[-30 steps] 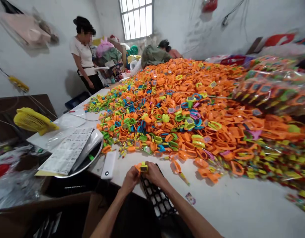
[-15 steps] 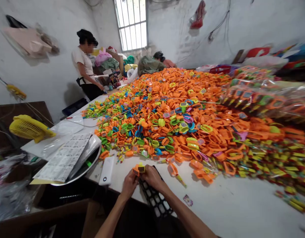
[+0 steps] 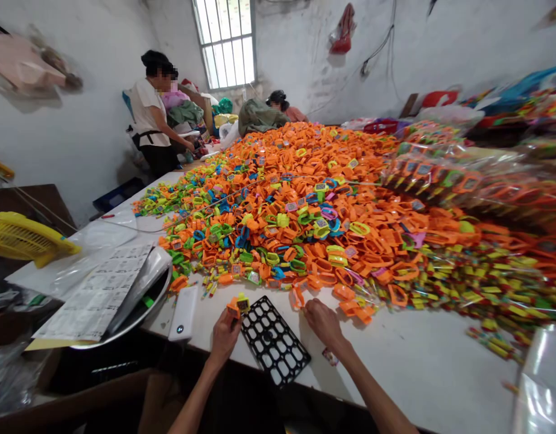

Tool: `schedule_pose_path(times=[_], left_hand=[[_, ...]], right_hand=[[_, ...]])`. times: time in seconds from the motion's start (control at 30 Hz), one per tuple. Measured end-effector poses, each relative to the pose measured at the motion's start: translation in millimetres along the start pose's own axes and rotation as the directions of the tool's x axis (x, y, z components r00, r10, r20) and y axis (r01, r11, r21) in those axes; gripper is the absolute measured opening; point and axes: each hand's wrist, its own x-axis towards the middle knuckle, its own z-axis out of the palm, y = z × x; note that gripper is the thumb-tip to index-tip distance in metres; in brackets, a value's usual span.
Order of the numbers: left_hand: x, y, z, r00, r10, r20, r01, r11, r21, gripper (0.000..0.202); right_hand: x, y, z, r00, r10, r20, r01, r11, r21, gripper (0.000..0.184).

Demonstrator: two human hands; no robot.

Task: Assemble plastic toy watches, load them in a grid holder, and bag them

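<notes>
Paper sheets (image 3: pixel 94 295) lie at my nine o'clock over a steel basin (image 3: pixel 158 300), with a white power bank (image 3: pixel 183 313) just beside its rim. My left hand (image 3: pixel 224 334) pinches an orange toy watch (image 3: pixel 237 304) with a yellow-green face, held just off the near-left corner of the black grid tray (image 3: pixel 274 339) (empty cells, as far as I can see). I judge the good way here is to keep that pinch on the strap, not the face, and hold it steady over the tray. At one o'clock my right hand (image 3: pixel 323 319) reaches with loose, spread fingers toward an orange strap (image 3: pixel 297 297) at the near edge of the heap of watches (image 3: pixel 332 211); it grasps nothing yet. I would take one loose piece from the fringe, so the pile does not slide. A standing person (image 3: pixel 154 114) works at eleven o'clock, well apart.
</notes>
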Motion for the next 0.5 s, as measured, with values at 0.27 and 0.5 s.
schedule_pose_path(times=[0.27, 0.5], left_hand=[[-1.4, -0.9, 1.3, 1.0, 0.013, -0.003, -0.013, 1.0, 0.024, 0.022], [1.6, 5.2, 0.3, 1.0, 0.018, 0.023, -0.02, 0.996, 0.089, 0.017]], right_hand=[[1.7, -1.0, 8.0, 1.0, 0.01, 0.014, -0.011, 0.996, 0.088, 0.016], [6.8, -17.0, 13.3, 0.998, 0.015, 0.054, -0.05, 0.68, 0.731, 0.009]])
